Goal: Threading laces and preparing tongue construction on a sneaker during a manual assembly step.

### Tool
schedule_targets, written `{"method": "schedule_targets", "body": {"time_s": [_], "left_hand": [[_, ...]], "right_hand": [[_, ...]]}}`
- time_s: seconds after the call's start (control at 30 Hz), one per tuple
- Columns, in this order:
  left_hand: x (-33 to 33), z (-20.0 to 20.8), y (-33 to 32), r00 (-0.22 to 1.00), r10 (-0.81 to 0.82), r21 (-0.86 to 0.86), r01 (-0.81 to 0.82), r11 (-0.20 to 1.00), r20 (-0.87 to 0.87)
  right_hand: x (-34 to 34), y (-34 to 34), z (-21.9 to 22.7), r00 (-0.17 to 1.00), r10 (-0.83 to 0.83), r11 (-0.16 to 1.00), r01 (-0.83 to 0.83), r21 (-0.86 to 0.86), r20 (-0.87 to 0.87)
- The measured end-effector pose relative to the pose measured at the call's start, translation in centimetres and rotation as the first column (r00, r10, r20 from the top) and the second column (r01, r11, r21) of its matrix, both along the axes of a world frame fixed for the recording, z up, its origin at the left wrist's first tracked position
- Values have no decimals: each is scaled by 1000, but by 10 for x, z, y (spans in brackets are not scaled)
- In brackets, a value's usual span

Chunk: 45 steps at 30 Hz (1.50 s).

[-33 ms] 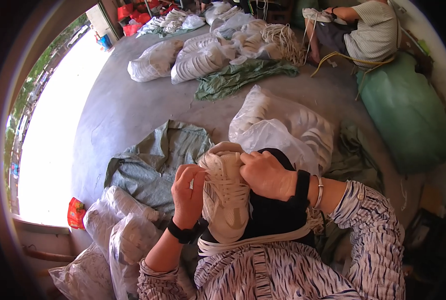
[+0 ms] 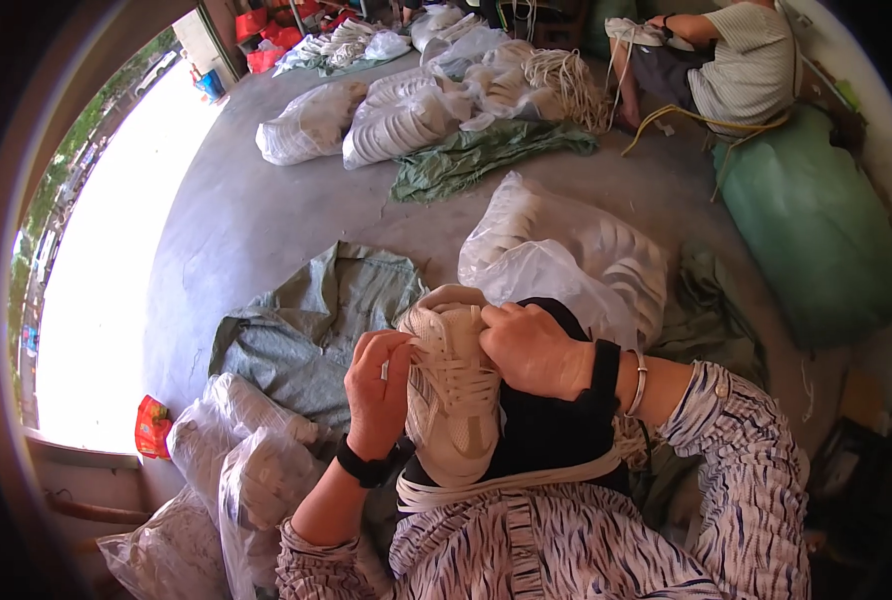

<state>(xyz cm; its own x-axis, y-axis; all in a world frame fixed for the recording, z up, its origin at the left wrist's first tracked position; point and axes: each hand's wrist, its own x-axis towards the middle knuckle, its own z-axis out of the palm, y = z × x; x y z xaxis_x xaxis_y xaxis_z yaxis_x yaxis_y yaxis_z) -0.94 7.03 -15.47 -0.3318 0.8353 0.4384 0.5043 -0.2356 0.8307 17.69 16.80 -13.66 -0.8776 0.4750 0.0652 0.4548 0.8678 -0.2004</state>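
Observation:
A cream-white sneaker (image 2: 456,385) rests on my lap over black cloth, its toe toward me. Flat pale laces (image 2: 463,380) cross its front. My left hand (image 2: 377,385) is closed in a pinch on a shoelace at the shoe's left eyelet edge. My right hand (image 2: 536,350) is curled against the upper right side of the sneaker, beside the tongue, gripping it there; its fingertips are partly hidden. A bundle of pale laces (image 2: 506,490) lies across my waist, with more strands hanging at the right.
Beyond my knees lies a clear bag of white shoes (image 2: 586,250). A grey-green woven sack (image 2: 316,315) and filled plastic bags (image 2: 261,480) are at the left. A bulky green sack (image 2: 811,220) stands right, near a seated person (image 2: 741,65). More bagged shoes (image 2: 406,120) lie farther off.

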Motion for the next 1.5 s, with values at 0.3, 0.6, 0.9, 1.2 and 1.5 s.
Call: {"method": "schedule_targets", "body": {"time_s": [0.3, 0.6, 0.9, 1.2, 1.5], "left_hand": [[-16, -11, -28, 965, -243, -500, 257, 827, 94], [2, 5, -16, 945, 0, -195, 67, 978, 326], [-14, -4, -20, 970, -49, -405, 146, 903, 240], [-7, 9, -3, 977, -188, -411, 215, 886, 105], [-6, 34, 6, 829, -287, -335, 130, 933, -479]], "right_hand": [[1, 5, 12, 995, -35, 988, 21, -154, -90], [8, 6, -2, 961, -11, 954, -74, -291, -278], [20, 33, 65, 422, -726, 367, -431, -824, -543], [-4, 10, 34, 834, -543, 85, -64, -994, -100], [-25, 11, 25, 913, -374, 282, -57, -958, -165]]}}
